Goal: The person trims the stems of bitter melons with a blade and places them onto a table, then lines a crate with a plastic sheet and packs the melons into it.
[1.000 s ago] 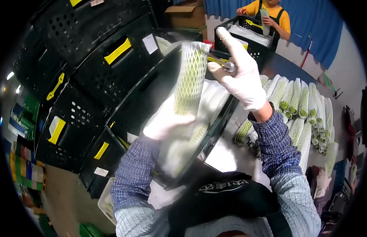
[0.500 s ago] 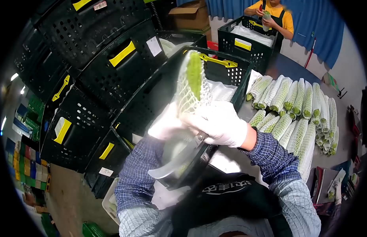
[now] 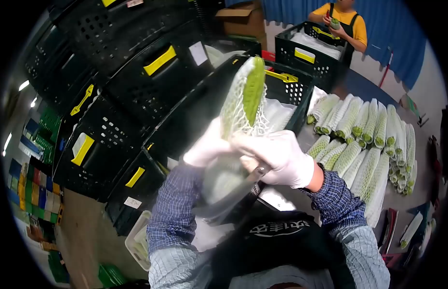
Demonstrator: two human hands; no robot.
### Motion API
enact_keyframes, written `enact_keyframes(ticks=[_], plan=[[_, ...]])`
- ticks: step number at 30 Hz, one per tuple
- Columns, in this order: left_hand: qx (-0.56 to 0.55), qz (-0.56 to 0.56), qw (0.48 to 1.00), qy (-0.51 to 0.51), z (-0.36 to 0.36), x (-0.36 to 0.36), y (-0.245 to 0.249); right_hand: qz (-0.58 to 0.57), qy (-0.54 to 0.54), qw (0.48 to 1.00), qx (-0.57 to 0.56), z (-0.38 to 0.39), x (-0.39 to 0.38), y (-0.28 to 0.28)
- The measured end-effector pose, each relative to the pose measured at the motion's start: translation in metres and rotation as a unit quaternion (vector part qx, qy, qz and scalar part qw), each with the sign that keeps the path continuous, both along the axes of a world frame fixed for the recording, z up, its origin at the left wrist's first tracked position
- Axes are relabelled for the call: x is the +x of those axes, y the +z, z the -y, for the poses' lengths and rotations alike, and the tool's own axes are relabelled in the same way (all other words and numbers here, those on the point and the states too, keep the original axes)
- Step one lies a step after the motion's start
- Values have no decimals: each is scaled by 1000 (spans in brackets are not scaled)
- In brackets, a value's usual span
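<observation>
A green vegetable (image 3: pixel 253 94) stands nearly upright in front of me, partly wrapped in white foam netting (image 3: pixel 235 103) with a strip of its green skin bare. My left hand (image 3: pixel 207 144), in a white glove, is wrapped round its lower left side. My gloved right hand (image 3: pixel 277 156) is closed at the netting's lower part and also holds a knife, whose handle end (image 3: pixel 260 170) shows below the fingers. The knife's blade (image 3: pixel 224 204) points down to the left and is blurred. The vegetable's lower end is blurred too.
Netted vegetables (image 3: pixel 366 130) lie in rows on the grey table (image 3: pixel 306 139) at right. An open dark crate (image 3: pixel 185 115) is behind my hands, with stacked crates (image 3: pixel 123 62) at left. A co-worker (image 3: pixel 351 29) stands behind another crate (image 3: pixel 310 60) at the back right.
The view has shifted, so most things appear further right or lower. The netting sits lower on the vegetable's tip, with more green skin bare. The blade is now more blurred.
</observation>
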State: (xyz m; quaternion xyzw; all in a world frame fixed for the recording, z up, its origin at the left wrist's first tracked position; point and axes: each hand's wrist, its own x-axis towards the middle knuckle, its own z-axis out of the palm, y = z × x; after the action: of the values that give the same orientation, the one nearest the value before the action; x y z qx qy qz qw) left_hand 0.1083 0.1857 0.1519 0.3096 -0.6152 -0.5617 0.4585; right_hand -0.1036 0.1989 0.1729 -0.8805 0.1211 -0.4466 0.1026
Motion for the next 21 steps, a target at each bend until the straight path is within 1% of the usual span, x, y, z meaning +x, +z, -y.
enact_keyframes(ticks=[1, 3, 5, 6, 7, 8, 9, 10, 13, 14, 16, 18, 21], plan=[[24, -24, 998, 53, -7, -13, 4, -63, 0, 998, 27, -7, -2, 10], [-53, -33, 993, 105, 0, -13, -24, -80, 8, 996, -32, -7, 4, 5], [-20, -80, 992, 98, -4, -25, -17, -99, 12, 995, -31, -3, 7, -10], [-22, -51, 991, 123, -6, -26, -17, -107, 15, 994, -30, -3, 9, -13], [-87, 42, 982, 163, -6, -25, -17, -137, 8, 990, -18, -3, 9, -14], [-151, 132, 959, 201, -6, -23, -16, -167, 3, 986, -6, -4, 9, -14], [-214, 220, 922, 236, -5, -22, -17, -198, -3, 980, 6, -5, 10, -14], [-216, 236, 916, 243, -4, -23, -20, -161, 15, 987, -2, -4, 12, -21], [-223, 293, 892, 263, -4, -29, -23, -190, 4, 982, 1, -6, 18, -21], [-222, 317, 881, 271, -6, -32, -19, -223, 3, 975, 6, -5, 20, -21], [-222, 366, 857, 288, -9, -37, -11, -209, 15, 978, 8, -4, 23, -25], [-229, 382, 846, 293, -8, -39, -10, -180, 31, 983, 13, -5, 26, -30], [-242, 389, 839, 293, -7, -38, -12, -198, 19, 980, 14, -6, 30, -31]])
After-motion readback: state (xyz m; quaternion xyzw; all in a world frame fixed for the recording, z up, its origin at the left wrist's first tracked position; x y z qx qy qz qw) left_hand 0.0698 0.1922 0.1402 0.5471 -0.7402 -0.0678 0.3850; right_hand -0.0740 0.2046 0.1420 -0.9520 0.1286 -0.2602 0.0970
